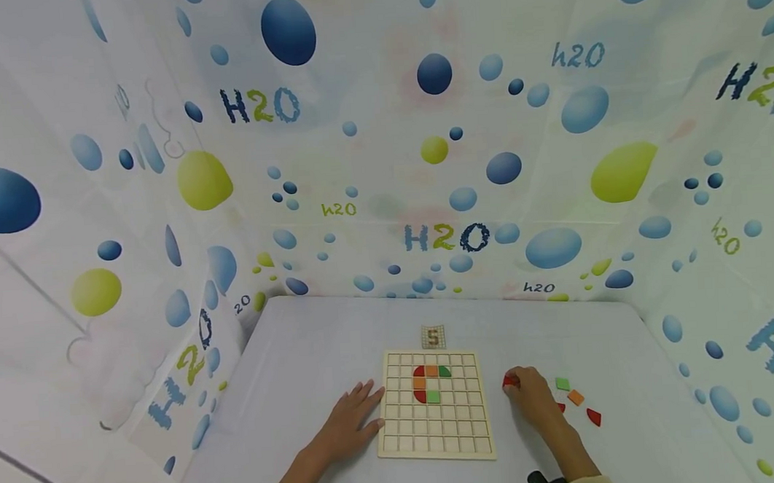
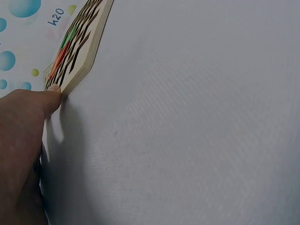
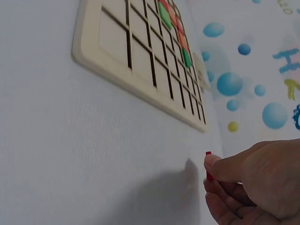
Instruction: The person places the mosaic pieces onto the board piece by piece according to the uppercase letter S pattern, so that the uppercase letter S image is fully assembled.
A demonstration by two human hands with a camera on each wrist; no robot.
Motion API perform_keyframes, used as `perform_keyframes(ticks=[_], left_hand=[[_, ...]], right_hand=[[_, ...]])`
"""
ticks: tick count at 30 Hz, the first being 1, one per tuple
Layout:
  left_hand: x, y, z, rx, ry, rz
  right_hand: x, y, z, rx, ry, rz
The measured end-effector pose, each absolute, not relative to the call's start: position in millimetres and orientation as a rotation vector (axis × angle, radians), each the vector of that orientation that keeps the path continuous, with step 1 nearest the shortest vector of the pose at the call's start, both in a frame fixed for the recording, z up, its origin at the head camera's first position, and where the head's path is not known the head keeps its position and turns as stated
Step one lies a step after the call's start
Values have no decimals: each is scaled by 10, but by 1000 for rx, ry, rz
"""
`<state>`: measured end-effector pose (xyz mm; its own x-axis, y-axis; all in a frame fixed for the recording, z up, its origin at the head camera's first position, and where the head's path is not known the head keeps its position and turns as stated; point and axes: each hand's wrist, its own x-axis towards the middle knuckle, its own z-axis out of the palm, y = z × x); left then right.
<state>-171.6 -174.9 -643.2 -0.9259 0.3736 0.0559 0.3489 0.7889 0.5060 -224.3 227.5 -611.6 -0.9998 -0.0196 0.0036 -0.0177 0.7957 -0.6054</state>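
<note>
A wooden grid board (image 1: 436,432) lies on the white table. Red, orange and green tiles fill a few of its upper cells, among them a light green square tile (image 1: 433,397). My left hand (image 1: 349,422) rests at the board's left edge, fingers spread and thumb touching the rim. To the right of the board, my right hand (image 1: 533,394) pinches a red tile (image 3: 209,166) between thumb and fingers, a little above the table; most of that tile is hidden by the fingers.
Right of the right hand lie a green square tile (image 1: 561,383), an orange tile (image 1: 575,397) and a red tile (image 1: 594,417). Another red tile (image 1: 561,407) is partly hidden by the wrist. A small card marked like an S (image 1: 433,337) sits behind the board.
</note>
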Motion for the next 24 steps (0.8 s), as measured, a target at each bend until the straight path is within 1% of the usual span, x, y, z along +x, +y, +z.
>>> perform_keyframes(ticks=[6, 14, 24], left_hand=[[-1702, -1747, -6366, 581, 2906, 807], [-1692, -1727, -6320, 544, 2873, 809], [-1694, -1723, -6313, 541, 2881, 798]], right_hand=[[-2244, 1925, -6077, -167, 2979, -1007], [-2197, 1586, -6126, -345, 2914, -1055], [-2078, 1318, -6122, -425, 2901, -994]])
